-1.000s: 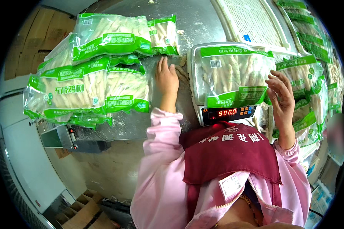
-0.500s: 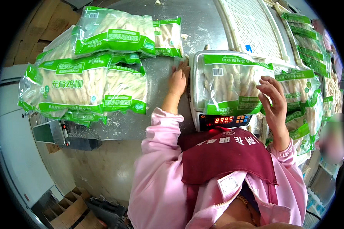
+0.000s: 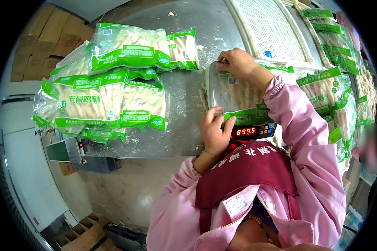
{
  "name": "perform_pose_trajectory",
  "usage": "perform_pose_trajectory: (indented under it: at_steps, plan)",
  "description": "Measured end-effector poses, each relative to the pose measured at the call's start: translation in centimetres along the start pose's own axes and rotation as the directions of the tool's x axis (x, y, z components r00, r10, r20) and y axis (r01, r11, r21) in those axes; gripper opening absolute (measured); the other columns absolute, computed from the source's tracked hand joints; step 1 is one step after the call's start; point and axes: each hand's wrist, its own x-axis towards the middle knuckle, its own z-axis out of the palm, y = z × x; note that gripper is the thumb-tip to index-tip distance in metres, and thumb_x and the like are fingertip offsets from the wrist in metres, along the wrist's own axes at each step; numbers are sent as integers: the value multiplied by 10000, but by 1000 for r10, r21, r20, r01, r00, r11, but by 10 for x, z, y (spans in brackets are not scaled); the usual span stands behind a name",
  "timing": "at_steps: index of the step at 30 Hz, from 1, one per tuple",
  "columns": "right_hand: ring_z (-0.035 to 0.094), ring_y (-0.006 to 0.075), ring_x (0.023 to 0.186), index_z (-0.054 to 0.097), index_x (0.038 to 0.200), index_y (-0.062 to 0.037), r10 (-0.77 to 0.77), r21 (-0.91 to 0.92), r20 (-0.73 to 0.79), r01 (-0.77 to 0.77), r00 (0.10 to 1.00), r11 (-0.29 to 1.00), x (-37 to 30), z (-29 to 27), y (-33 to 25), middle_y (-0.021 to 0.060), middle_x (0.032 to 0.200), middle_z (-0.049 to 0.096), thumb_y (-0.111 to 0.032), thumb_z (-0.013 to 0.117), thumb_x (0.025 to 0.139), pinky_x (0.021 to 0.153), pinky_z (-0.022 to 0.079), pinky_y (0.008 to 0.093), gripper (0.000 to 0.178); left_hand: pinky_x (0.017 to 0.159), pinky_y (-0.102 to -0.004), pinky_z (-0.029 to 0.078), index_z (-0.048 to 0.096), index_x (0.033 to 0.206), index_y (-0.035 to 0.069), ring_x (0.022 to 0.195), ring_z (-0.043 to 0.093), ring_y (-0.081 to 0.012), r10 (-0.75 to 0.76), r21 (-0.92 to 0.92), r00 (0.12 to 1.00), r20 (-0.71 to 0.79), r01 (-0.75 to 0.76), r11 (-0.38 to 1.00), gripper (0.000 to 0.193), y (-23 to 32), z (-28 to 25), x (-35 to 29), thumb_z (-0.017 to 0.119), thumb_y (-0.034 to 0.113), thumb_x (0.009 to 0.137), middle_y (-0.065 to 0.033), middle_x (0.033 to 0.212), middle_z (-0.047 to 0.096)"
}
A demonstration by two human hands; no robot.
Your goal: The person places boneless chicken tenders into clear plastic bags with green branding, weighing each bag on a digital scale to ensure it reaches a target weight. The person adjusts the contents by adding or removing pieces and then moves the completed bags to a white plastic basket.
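Note:
A clear and green plastic bag of pale, floury chicken strips (image 3: 244, 97) lies on the weighing scale (image 3: 210, 93), whose red digits glow at its near side. My right hand (image 3: 241, 65) reaches across the bag, its fingers bent and closed on the far left corner. At the near left corner of the same bag is my left hand (image 3: 215, 131), thumb and fingers curled in on the bag's edge. The right forearm covers part of the bag's right side.
Several filled bags (image 3: 86, 98) are piled on the metal table (image 3: 180, 100) at the left. More bags (image 3: 322, 94) lie right of the scale. A white mesh tray (image 3: 276, 31) stands beyond it. Cardboard boxes (image 3: 50, 37) are stacked at the far left.
My left hand has come from the table left of the scale to the bag's near left corner. My right hand has crossed from the bag's right side to its far left corner.

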Motion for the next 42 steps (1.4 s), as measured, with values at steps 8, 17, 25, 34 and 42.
perform_pose_trajectory:
  at_steps: [8, 17, 25, 34, 42]
  plan:
    - [552, 104, 784, 663, 1016, 25, 47, 494, -314, 121, 948, 861, -48, -52, -18, 27, 825, 616, -182, 642, 1009, 725, 480, 279, 207, 828, -350, 511, 670, 1040, -29, 979, 648, -245, 64, -352, 996, -65, -83, 932, 177, 26, -20, -2, 691, 107, 929, -174, 1162, 662]
    - [534, 33, 846, 676, 1064, -38, 217, 819, -513, 398, 831, 414, -71, -128, -113, -50, 958, 607, -202, 596, 1048, 773, 431, 193, 183, 1030, -458, 502, 619, 1267, -34, 1179, 629, -295, -85, -853, 973, -215, -145, 501, 511, 83, -110, 51, 493, 417, 1064, -175, 1245, 663]
    - [584, 91, 1078, 661, 1123, -37, 283, 733, -637, 450, 717, 511, -86, -103, -106, -12, 1067, 656, -191, 631, 1018, 969, 437, 266, 189, 928, -417, 552, 557, 1296, -106, 1118, 654, -300, -451, -664, 650, -612, -111, 740, 514, -8, -179, 94, 457, 354, 1087, -232, 1253, 634]
    - [612, 170, 926, 685, 989, -65, 588, 749, -546, 33, 597, 662, -237, -12, 3, 54, 987, 632, -109, 699, 919, 808, 502, 304, 83, 980, -488, 483, 540, 1350, -35, 1118, 609, -399, -133, 167, 637, -759, 388, 906, 531, -116, -203, 59, 651, 336, 986, -264, 1321, 575]
    - [586, 316, 1074, 662, 1033, -56, 395, 313, -918, -562, 27, 766, -396, -69, 21, 125, 1061, 627, -63, 733, 835, 944, 446, 398, 211, 1048, -465, 456, 520, 1403, 16, 1248, 566, -376, 411, 646, 784, -466, -16, 763, 546, -2, -143, 89, 720, 227, 941, -195, 1383, 568]
